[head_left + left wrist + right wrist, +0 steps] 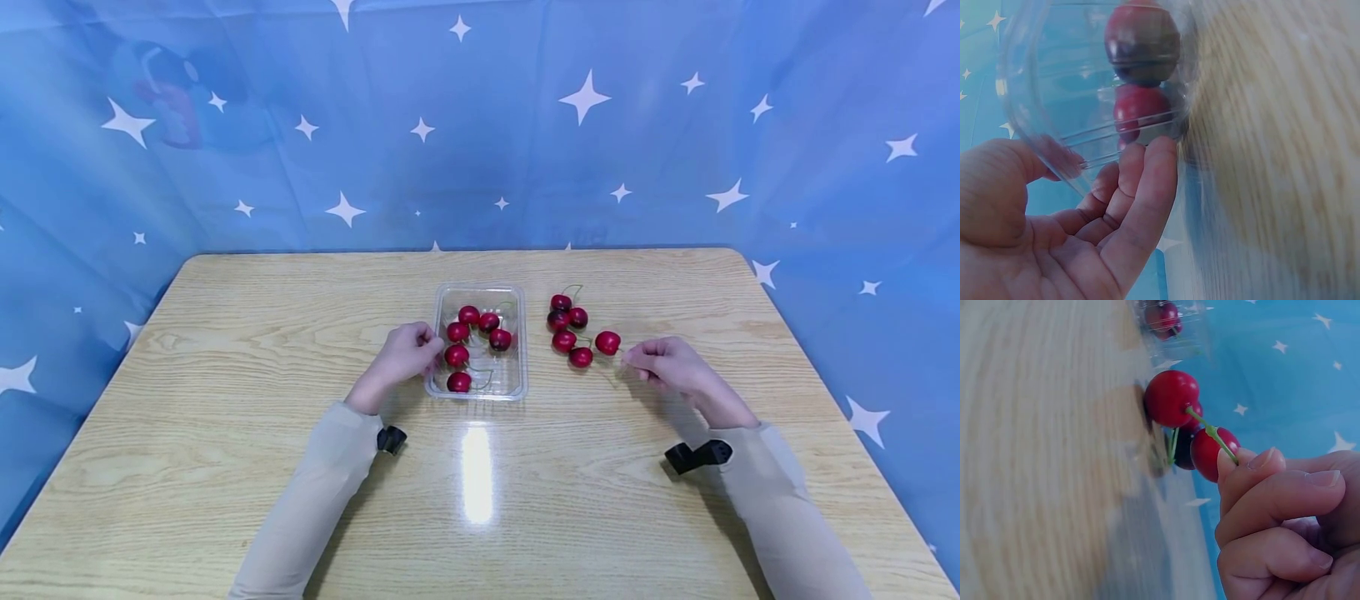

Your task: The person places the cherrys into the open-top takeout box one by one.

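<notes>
My left hand (408, 354) grips the left wall of a clear plastic container (517, 392). In the left wrist view its thumb lies on the far side of the clear wall and its fingers (1150, 194) on the near side. Several red cherries (500, 339) lie inside the container, some with thin green stems. To its right, my right hand (667, 364) pinches a cherry's green stem (1222, 445) between thumb and forefinger. A bright red cherry (607, 342) is nearest those fingertips. The right hand's other fingers are curled in the right wrist view.
Several more cherries (558, 321) lie in a loose cluster on the wooden table (300, 325), between the container and my right hand. A blue star-patterned cloth (487, 125) hangs behind the table and at both sides. Light reflects off the table in front of the container.
</notes>
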Demonstrator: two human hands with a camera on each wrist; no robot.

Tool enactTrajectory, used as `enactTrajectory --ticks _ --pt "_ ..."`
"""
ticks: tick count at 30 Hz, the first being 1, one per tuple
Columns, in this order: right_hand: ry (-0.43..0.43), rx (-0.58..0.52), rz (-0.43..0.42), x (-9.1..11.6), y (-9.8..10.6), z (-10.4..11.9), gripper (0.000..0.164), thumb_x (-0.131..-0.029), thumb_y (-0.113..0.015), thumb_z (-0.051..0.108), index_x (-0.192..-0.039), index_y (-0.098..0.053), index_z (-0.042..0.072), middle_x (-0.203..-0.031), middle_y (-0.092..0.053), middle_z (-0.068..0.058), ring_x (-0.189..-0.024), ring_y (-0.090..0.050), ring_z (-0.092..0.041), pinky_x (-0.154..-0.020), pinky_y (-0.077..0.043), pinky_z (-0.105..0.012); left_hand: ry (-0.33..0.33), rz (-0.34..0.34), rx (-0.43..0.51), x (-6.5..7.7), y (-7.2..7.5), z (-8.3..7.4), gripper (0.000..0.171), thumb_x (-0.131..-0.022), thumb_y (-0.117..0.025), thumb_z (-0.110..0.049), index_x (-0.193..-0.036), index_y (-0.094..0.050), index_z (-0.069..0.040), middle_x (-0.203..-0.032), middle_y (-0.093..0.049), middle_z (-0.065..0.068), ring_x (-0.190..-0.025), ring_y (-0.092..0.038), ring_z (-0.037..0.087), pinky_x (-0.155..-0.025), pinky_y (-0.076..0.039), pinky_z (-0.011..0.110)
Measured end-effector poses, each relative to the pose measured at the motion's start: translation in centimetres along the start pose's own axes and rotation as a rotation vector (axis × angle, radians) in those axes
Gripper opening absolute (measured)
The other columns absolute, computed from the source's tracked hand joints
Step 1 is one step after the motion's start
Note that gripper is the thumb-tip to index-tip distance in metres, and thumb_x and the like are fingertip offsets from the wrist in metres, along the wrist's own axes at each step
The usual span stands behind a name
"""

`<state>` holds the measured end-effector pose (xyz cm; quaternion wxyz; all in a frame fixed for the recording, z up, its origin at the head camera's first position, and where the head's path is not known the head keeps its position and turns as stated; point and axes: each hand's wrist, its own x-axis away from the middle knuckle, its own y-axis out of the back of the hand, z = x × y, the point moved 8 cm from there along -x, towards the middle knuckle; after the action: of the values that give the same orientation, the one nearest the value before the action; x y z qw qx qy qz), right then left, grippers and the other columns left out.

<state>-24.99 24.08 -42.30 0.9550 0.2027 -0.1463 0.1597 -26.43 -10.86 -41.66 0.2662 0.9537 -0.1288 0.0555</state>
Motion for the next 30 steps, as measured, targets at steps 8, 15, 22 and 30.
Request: enactTrajectory --ticks 8,15,22,30 --pt "0.009 -0.02 0.011 0.0 0.06 0.45 0.021 -0.096 -0.051 0.014 -0.086 -0.06 -0.003 -0.059 -0.048 0.004 -0.042 -0.033 -0.004 -0.04 -0.026 -0.019 0.004 0.001 0.005 -0.05 0.03 0.01 0.012 -0.09 -0.048 -0.011 -0.082 -0.052 -0.003 -0.06 -0.055 0.004 -0.054 -0.055 0.02 -0.051 -0.042 0.024" --pt "-0.001 -0.011 0.013 0.06 0.11 0.58 0.022 -0.096 -0.051 0.014 -0.087 -0.06 -0.004 -0.06 -0.048 0.003 -0.044 -0.034 -0.004 -0.04 -0.026 -0.018 0.005 0.005 0.009 -0.06 0.0 -0.04 0.013 -0.091 -0.048 -0.011 -0.081 -0.052 -0.003 -0.061 -0.055 0.004 -0.053 -0.053 0.017 -0.051 -0.042 0.024" --pt "-0.03 -0.005 0.015 -0.15 0.02 -0.07 0.022 -0.096 -0.051 0.014 -0.086 -0.059 -0.003 -0.059 -0.049 0.003 -0.044 -0.035 -0.004 -0.041 -0.027 -0.018 0.001 0.001 0.001 -0.17 0.06 -0.11 0.013 -0.091 -0.048 -0.011 -0.081 -0.051 -0.003 -0.06 -0.055 0.004 -0.053 -0.053 0.016 -0.051 -0.041 0.024" --pt "-0.021 -0.07 0.041 -0.17 -0.78 -0.35 0.025 -0.097 -0.05 0.019 -0.08 -0.058 0.003 -0.06 -0.051 0.004 -0.044 -0.037 -0.002 -0.04 -0.03 -0.017 0.005 0.002 0.002 -0.15 0.01 0.05 0.013 -0.091 -0.048 -0.011 -0.081 -0.051 -0.003 -0.061 -0.055 0.004 -0.054 -0.053 0.017 -0.052 -0.042 0.024"
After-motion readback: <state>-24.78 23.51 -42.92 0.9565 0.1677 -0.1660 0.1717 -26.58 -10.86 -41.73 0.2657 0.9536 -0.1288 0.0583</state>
